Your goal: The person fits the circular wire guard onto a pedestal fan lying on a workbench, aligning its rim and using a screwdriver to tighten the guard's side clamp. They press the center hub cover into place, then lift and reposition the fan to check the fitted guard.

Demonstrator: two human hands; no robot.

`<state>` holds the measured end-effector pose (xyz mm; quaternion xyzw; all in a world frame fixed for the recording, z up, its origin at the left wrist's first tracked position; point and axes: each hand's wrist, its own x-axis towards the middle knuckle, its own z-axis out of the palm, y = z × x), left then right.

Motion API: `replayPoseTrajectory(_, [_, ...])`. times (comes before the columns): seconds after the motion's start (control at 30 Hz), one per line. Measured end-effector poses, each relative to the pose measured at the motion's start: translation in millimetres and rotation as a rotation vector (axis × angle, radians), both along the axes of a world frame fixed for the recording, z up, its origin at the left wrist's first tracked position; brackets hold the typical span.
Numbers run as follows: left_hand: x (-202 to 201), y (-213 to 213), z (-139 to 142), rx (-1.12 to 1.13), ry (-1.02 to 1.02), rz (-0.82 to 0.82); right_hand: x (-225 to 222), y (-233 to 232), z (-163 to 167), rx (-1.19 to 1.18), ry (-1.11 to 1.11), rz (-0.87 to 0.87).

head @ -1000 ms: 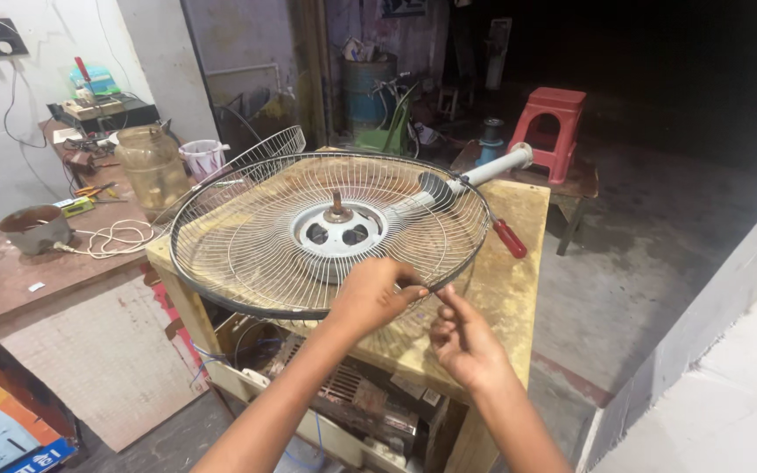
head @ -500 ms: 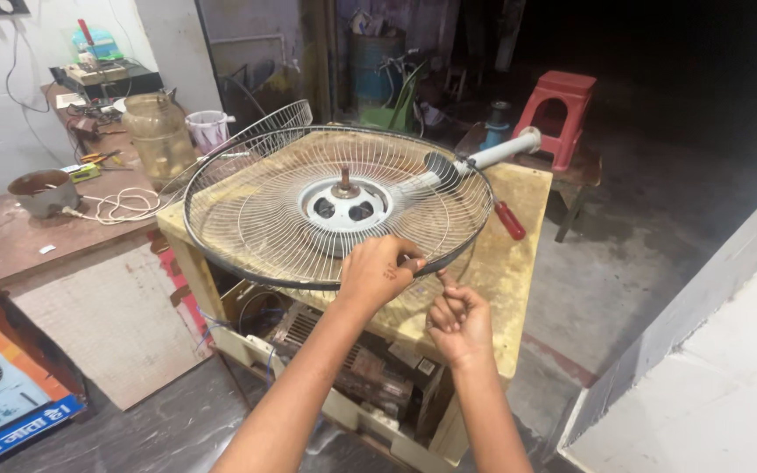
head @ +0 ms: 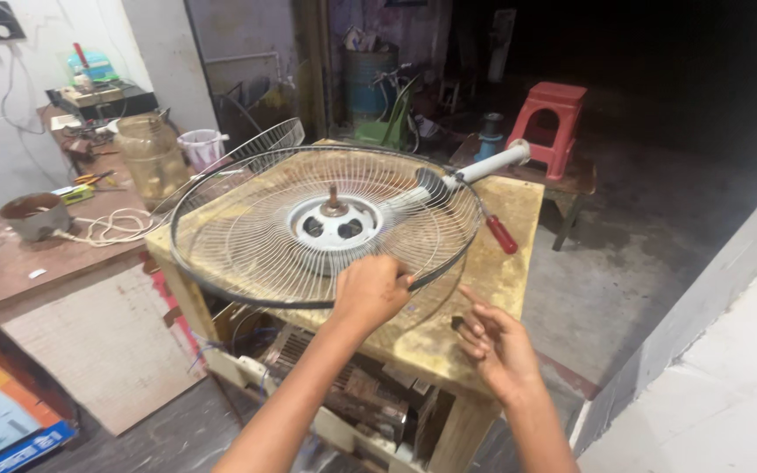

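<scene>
A round wire fan guard (head: 247,254) lies flat on a worn yellow wooden table (head: 519,280), with a white motor hub and bare shaft (head: 335,219) at its centre. A white stand tube (head: 488,164) sticks out past the guard's far right side. My left hand (head: 368,293) is shut on the guard's dark near rim. My right hand (head: 494,343) hovers lower right of it, fingers apart and holding nothing, just beside a small dark piece (head: 456,323) on the tabletop.
A red-handled screwdriver (head: 502,234) lies on the table's right side. A second wire guard (head: 260,147) leans behind. To the left, a workbench carries a jar (head: 146,158), white cup (head: 201,146), bowl (head: 32,215) and coiled cord (head: 111,228). A red stool (head: 554,114) stands behind.
My right hand has left the rim beside my left hand, moved down and to the right, and spread its fingers. My left hand keeps its grip on the rim.
</scene>
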<state>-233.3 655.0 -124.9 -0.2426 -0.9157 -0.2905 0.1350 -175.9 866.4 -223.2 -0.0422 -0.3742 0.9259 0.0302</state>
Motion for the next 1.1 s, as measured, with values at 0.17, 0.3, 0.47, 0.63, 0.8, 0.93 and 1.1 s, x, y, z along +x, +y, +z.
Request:
replayPoseTrajectory(0.17, [-9.6, 10.6, 3.5, -0.032, -0.018, 0.009, -65.6, 99.9, -0.6, 1.024, -0.039, -0.422])
replayPoseTrajectory(0.3, [-29.4, 17.9, 0.4, 0.057, 0.076, -0.036, -168.8, 178.6, -1.9, 1.236, 0.005, -0.443])
replayPoseTrajectory(0.47, [-61.9, 39.8, -14.8, -0.019, 0.081, -0.006, -282.7, 240.9, -7.3, 1.102, 0.066, -0.390])
replayPoseTrajectory(0.63, [-112.1, 61.8, -51.5, -0.061, 0.027, 0.017, -344.2, 292.5, -35.2, 1.988, 0.047, -0.713])
replayPoseTrajectory(0.8, [-197.0, 71.9, -77.8, -0.266, 0.051, -0.091, -425.1, 317.4, -46.9, 2.094, 0.052, -0.377])
replayPoseTrajectory(0.93, [-218.1, 75.9, -88.9, -0.298, -0.160, -0.084, -453.9, 322.1, -48.0, 1.710, -0.229, -0.186])
replayPoseTrajectory(1.1, [-218.1, 69.8, -88.8, -0.268, -0.110, -0.079, -416.8, 322.8, -39.3, 1.605, 0.051, -0.673])
